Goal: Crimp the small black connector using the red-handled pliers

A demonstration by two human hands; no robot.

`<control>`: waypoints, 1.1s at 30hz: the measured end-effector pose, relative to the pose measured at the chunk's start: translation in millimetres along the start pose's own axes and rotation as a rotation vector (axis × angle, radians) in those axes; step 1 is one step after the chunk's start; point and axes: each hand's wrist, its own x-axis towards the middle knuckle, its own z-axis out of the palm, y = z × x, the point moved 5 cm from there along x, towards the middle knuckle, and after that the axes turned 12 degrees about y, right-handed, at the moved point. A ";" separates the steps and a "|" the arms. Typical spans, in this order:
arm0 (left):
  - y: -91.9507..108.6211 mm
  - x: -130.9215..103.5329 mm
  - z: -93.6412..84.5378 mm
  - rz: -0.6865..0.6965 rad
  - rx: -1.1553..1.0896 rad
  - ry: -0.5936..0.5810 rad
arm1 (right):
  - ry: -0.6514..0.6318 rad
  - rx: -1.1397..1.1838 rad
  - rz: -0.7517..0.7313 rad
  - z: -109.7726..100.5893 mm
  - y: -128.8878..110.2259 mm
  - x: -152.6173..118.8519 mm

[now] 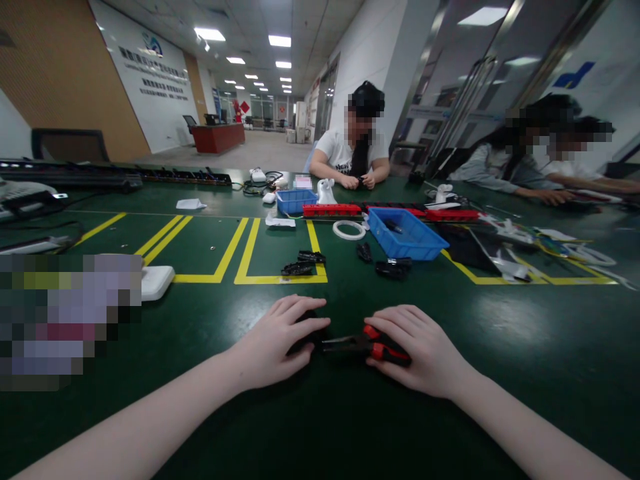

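Observation:
My right hand (420, 343) is wrapped round the red and black handles of a pair of pliers (377, 345). The jaws point left and reach the edge of a dark part under my left hand; whether they grip it I cannot tell. My left hand (283, 337) lies with its fingers curved over this small black part (305, 339), which the fingers mostly hide. Both hands rest low over the green table. Beyond them lie black parts (299, 268) at a yellow tape line, with more black pieces (391, 269) in front of a blue bin (407, 233).
A smaller blue bin (296, 201), a white ring (349, 230) and red strips (333, 210) stand farther back. At left is a white box (157, 282) beside a blurred-out item. One person (350, 157) sits opposite; others work at the right. Cables (590, 253) lie at far right.

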 end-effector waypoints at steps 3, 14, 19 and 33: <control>-1.2 0.2 -1.1 -0.018 -0.009 0.052 | -0.002 0.006 0.005 0.5 -0.1 -0.3; -0.7 -0.2 1.0 -0.050 -0.091 -0.005 | -0.080 0.075 0.042 5.2 2.2 -5.5; 3.1 0.9 -1.4 -0.050 -0.099 -0.012 | -0.105 0.118 0.041 6.4 2.8 -7.1; -1.9 -0.4 4.4 -0.044 -0.111 0.014 | -0.122 0.119 0.048 2.7 -1.7 -0.8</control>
